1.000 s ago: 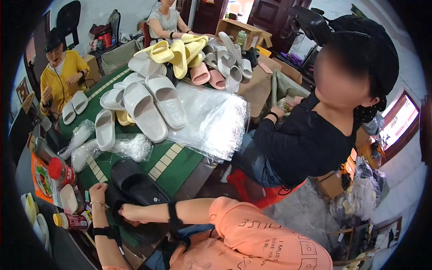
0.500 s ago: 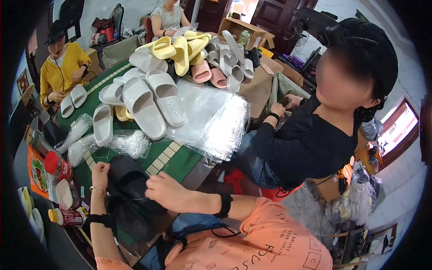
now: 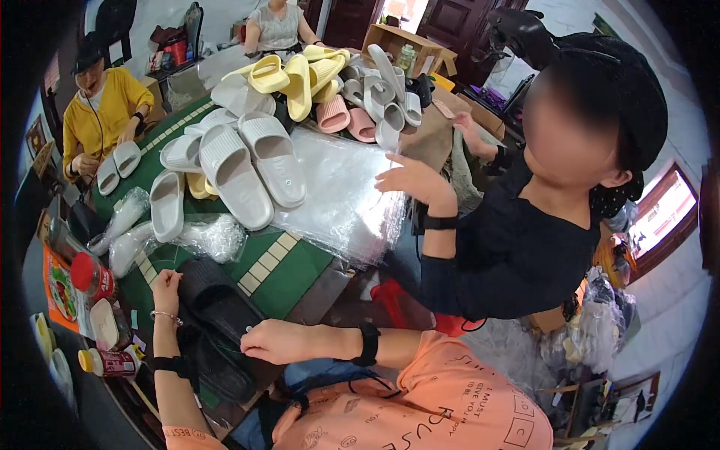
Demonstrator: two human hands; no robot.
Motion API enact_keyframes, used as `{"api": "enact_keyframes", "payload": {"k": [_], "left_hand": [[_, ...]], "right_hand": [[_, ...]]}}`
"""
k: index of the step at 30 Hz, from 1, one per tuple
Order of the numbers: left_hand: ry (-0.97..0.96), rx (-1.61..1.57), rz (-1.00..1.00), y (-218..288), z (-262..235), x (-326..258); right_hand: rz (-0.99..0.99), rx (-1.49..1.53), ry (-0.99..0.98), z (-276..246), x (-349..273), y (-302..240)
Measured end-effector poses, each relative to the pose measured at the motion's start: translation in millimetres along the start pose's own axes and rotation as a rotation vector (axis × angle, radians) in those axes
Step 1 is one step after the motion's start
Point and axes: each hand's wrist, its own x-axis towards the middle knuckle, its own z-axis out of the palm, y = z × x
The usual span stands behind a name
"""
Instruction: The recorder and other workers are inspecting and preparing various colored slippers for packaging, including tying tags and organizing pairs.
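Down at the near left edge of the green-topped bench (image 3: 289, 277), the person's two hands are on a pair of black moulded foam slippers. The left hand (image 3: 165, 289), with a thin bracelet at the wrist, sits at the far left end of the upper black slipper (image 3: 214, 296), fingers curled in narrow against its edge; whether it truly grips is hard to tell. The right hand (image 3: 274, 341), a black band on its wrist, lies over the near right side of that same slipper, fingers bunched and pinching at its rim. The second black slipper (image 3: 221, 367) lies just beneath and nearer, touching the first.

Farther along the bench, two large pale grey foam slippers (image 3: 251, 169) rest side by side on a stack of clear plastic bags (image 3: 337, 195). To their left a single grey slipper (image 3: 166, 206) lies by a crumpled clear bag (image 3: 214, 236). At the far end there's a heap of yellow slippers (image 3: 292, 75), pink ones (image 3: 345, 120) and more grey ones (image 3: 390, 97).

On the right, a second person in a black top reaches an open hand (image 3: 409, 180) over the plastic bags. Far left, a person in a yellow top (image 3: 105, 105) holds a pair of grey slippers (image 3: 118, 165). At the near left sit a red-capped jar (image 3: 90, 274) and a small yellow-capped bottle (image 3: 109, 362).
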Motion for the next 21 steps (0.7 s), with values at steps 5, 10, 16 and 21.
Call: {"api": "enact_keyframes", "payload": {"k": [5, 10, 16, 21], "left_hand": [[0.027, 0.001, 0.066, 15, 5, -7], [0.025, 0.027, -0.036, 29, 23, -4], [0.057, 0.068, -0.125, 29, 9, -13], [0.036, 0.005, -0.135, 36, 18, -10]], "right_hand": [[0.081, -0.162, 0.09, -6, 11, 16], [0.206, -0.12, 0.401, -15, 21, 26], [0.52, 0.08, 0.085, 2, 20, 18], [0.462, 0.073, 0.091, 12, 5, 21]]}}
